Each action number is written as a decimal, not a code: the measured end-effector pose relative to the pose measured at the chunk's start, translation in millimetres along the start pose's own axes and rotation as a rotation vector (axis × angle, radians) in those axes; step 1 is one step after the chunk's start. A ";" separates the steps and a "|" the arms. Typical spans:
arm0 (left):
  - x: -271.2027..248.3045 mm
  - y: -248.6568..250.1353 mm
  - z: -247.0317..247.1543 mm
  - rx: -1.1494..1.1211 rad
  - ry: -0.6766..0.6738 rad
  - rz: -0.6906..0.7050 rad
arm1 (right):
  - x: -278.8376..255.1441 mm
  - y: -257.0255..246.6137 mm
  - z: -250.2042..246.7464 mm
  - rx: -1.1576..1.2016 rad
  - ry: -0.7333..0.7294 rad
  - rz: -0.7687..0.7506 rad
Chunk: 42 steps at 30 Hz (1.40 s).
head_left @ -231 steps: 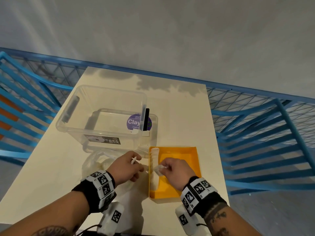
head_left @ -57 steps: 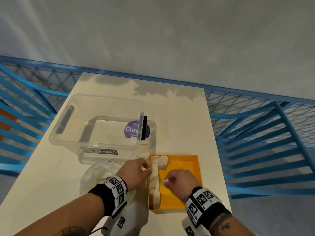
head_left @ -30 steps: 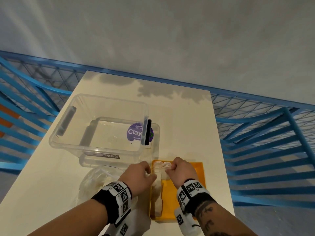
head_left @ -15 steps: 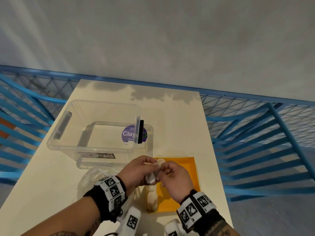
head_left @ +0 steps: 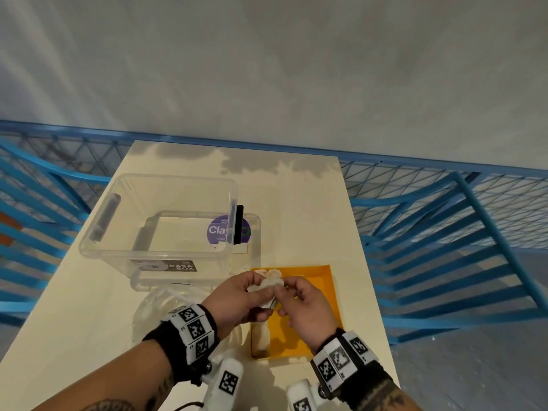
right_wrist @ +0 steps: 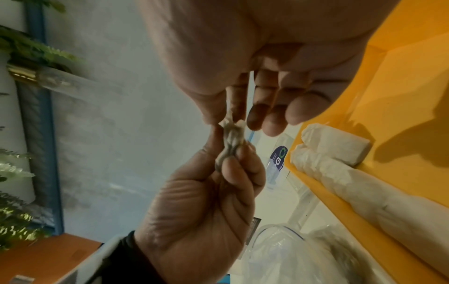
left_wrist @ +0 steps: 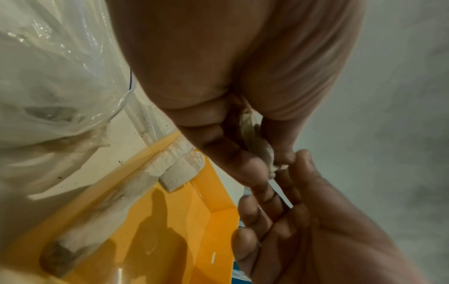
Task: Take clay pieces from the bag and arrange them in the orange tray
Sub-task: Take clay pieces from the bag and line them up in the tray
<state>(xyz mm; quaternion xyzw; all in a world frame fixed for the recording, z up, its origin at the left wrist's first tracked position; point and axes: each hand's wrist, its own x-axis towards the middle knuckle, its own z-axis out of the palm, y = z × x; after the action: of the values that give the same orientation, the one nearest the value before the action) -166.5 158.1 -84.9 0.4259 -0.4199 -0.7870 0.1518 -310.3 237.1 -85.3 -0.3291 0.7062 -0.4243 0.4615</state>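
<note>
A small pale clay piece (head_left: 268,287) hangs above the left edge of the orange tray (head_left: 327,295). My left hand (head_left: 250,289) grips its lower part and my right hand (head_left: 284,289) pinches its upper end between thumb and forefinger. The right wrist view shows the clay piece (right_wrist: 232,142) stretched between the two hands. A row of white clay pieces (head_left: 261,336) lies along the tray's left wall, and one more piece (right_wrist: 337,146) lies beside the row's far end. The clear plastic bag (head_left: 166,307) lies left of the tray, under my left wrist.
A clear plastic box (head_left: 160,221) stands behind the bag, on its lid with a purple Clay label (head_left: 219,232). Blue metal railings (head_left: 444,232) flank the cream table (head_left: 296,203) on both sides. The tray sits close to the table's right edge.
A second ago both hands were low at the tray's far left corner. They have since risen and met above the tray with a clay piece held between them.
</note>
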 end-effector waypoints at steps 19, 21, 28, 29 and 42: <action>-9.3 2.7 -12.4 0.512 0.096 0.149 | 16.6 1.2 -8.9 0.551 0.006 0.460; -7.1 2.8 -11.3 0.642 0.098 0.218 | 17.5 3.4 -8.6 0.548 -0.003 0.469; 8.3 -1.5 -10.8 0.771 0.132 0.372 | 18.7 8.9 -6.2 0.324 -0.043 0.452; 10.2 -1.9 -11.3 0.758 0.150 0.343 | 19.7 9.0 -7.8 0.230 -0.022 0.407; 34.1 -15.4 -25.7 0.957 0.220 0.176 | 32.4 22.6 -13.2 -0.666 -0.139 -0.079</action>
<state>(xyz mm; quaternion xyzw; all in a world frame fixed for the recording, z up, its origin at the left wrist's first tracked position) -164.3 133.3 -122.9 0.4912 -0.7497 -0.4408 0.0484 -335.8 222.9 -114.9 -0.5171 0.7595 -0.1644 0.3588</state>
